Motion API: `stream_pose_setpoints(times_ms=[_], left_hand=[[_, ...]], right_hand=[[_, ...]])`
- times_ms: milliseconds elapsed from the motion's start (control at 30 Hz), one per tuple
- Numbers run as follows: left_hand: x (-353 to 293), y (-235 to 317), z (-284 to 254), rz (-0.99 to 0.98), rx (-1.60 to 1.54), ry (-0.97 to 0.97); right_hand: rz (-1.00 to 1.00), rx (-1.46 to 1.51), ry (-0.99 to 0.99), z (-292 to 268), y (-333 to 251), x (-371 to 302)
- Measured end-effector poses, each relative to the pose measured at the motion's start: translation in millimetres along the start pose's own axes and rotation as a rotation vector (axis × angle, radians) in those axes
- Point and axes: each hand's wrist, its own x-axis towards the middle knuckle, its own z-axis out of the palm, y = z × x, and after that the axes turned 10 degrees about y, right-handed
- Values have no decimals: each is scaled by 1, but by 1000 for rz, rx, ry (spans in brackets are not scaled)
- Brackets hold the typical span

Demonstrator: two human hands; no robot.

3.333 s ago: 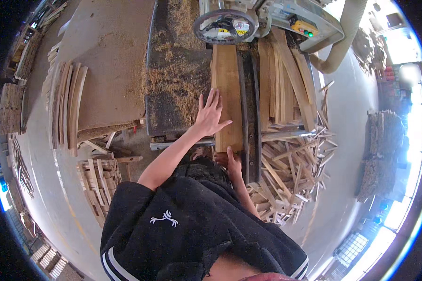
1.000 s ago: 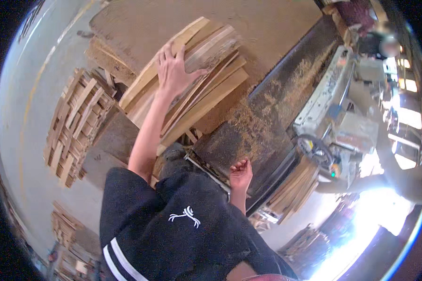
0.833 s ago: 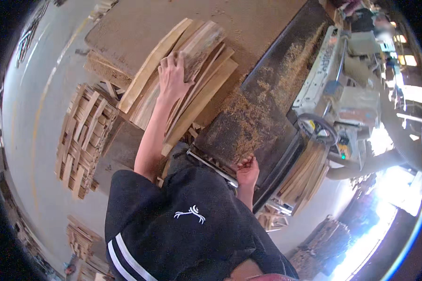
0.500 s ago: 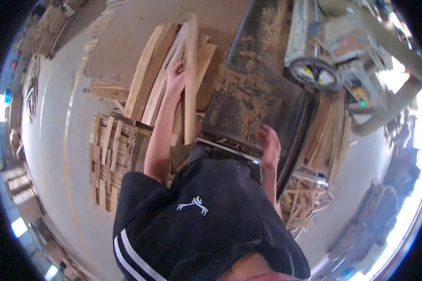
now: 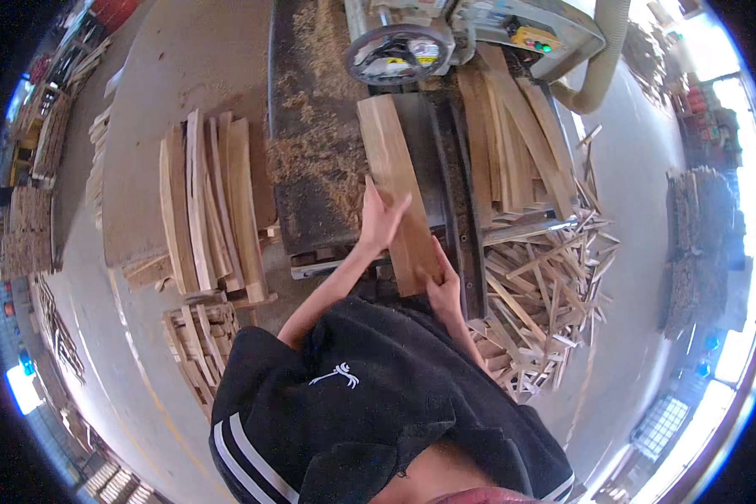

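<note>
A flat wooden board [image 5: 392, 160] lies lengthwise over the dark machine table [image 5: 323, 223], its far end close to the machine's handwheel [image 5: 399, 55]. My left hand [image 5: 381, 220] holds the board's left edge about midway, thumb across the top face and fingers partly hidden along the side. With my right hand [image 5: 443, 284] I grip the near right corner, thumb on top; the fingers beneath cannot be seen. Sawdust [image 5: 323, 164] covers the table left of the board. A dark rail [image 5: 462, 193] runs along the board's right side.
Several boards [image 5: 210, 206] are stacked on a brown surface to the left. More boards [image 5: 517, 139] lie right of the rail, above a heap of offcuts [image 5: 546, 294]. A control box [image 5: 536, 38] with a green light and a thick hose [image 5: 592, 80] stand at the far right.
My left hand has moved from the left stack to the machine table, where a board now lies. My right hand has closed on its near end. The view has shifted right.
</note>
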Motion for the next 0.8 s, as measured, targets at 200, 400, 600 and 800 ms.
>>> stream_pose_setpoints(times_ms=[200, 400, 600, 800], left_hand=[[-22, -26, 31, 522, 613, -186], [18, -36, 52, 488, 939, -170], [81, -22, -4, 537, 790, -91], [113, 4, -180, 448, 1008, 464]], right_hand=[[558, 572, 254, -24, 80, -12], [581, 236, 192, -3, 83, 7], [431, 100, 270, 15, 89, 78], [460, 392, 307, 60, 44, 171]])
